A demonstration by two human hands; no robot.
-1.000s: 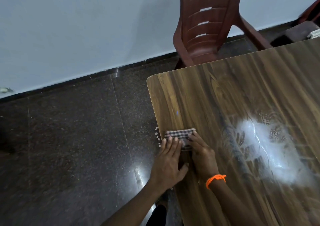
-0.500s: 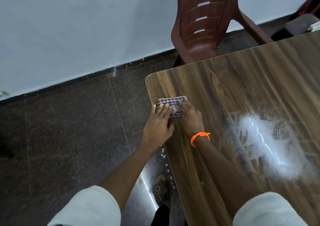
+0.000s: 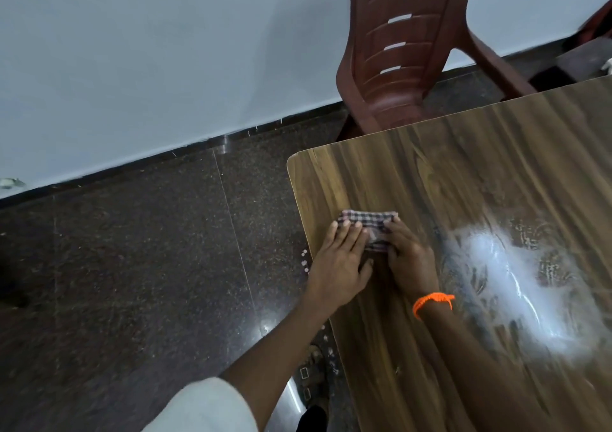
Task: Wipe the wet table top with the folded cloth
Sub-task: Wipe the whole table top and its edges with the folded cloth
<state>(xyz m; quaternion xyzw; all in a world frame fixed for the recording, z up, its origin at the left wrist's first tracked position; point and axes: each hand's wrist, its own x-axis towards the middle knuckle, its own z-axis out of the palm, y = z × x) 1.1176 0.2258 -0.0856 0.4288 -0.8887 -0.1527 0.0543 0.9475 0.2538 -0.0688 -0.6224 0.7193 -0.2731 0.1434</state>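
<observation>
A small folded checked cloth (image 3: 371,219) lies flat on the wooden table top (image 3: 463,180) near its left edge. My left hand (image 3: 337,262) presses on the cloth's left part with straight fingers. My right hand (image 3: 409,259), with an orange band at the wrist, presses on its right part, fingers laid over the cloth. Both hands cover the near half of the cloth. A wet, shiny patch (image 3: 516,276) spreads on the table to the right of my right hand.
A dark red plastic chair (image 3: 404,51) stands at the table's far edge. Dark speckled floor tiles (image 3: 149,266) lie to the left, with small white specks (image 3: 304,261) beside the table edge. A pale wall runs behind. My sandalled foot (image 3: 314,375) is below the table edge.
Both hands pushed the cloth away along the table's left edge towards the far corner, then drew it back a little. The wet patch looks unchanged.
</observation>
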